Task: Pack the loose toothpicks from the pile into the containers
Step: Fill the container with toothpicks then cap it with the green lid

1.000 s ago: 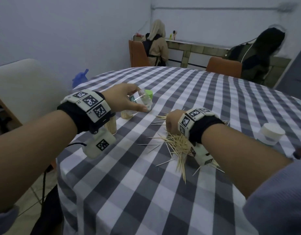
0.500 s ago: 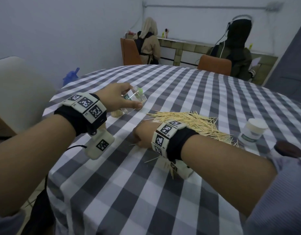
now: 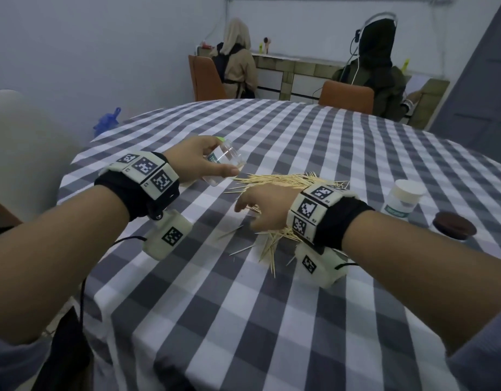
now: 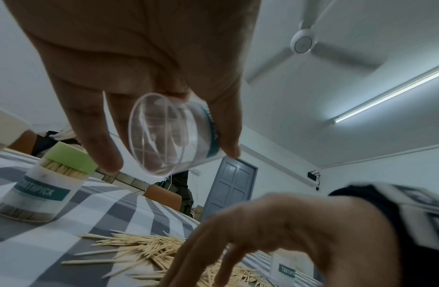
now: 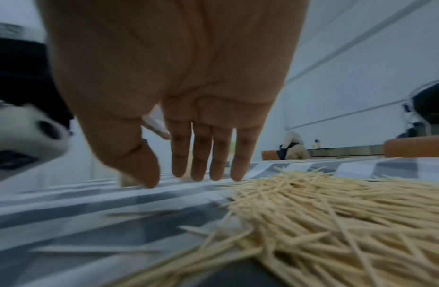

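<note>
Nearest us, our right hand point(image 3: 267, 206) hovers low over the near-left side of the pile point(image 3: 288, 182), palm down, fingers point(image 5: 201, 155) straight and released, holding nothing; their tips hang just above the cloth beside the pile's edge. The toothpicks lie just to the right of and beneath that hand, most with their long axes running roughly left to right across the counter point(image 3: 243, 320), a few strays splayed towards the near edge. The right hand is by far the nearer to them, so we judge it will do the gathering.

Just beyond and to the left, our left hand point(image 3: 198, 162) grasps an empty clear container point(image 3: 225, 163) between thumb and fingers, lifted off the counter and tilted on its side. The wrist view shows its open mouth facing the pile. The coming move turns on this: toothpicks must be aligned with that mouth's axis before they slide in.

Further left stands a full container point(image 4: 41, 192) with a green cap. Towards the right edge stand a white-capped container point(image 3: 401, 200) and a brown lid point(image 3: 453, 227). Nothing blocks the path between pile and mouth.
</note>
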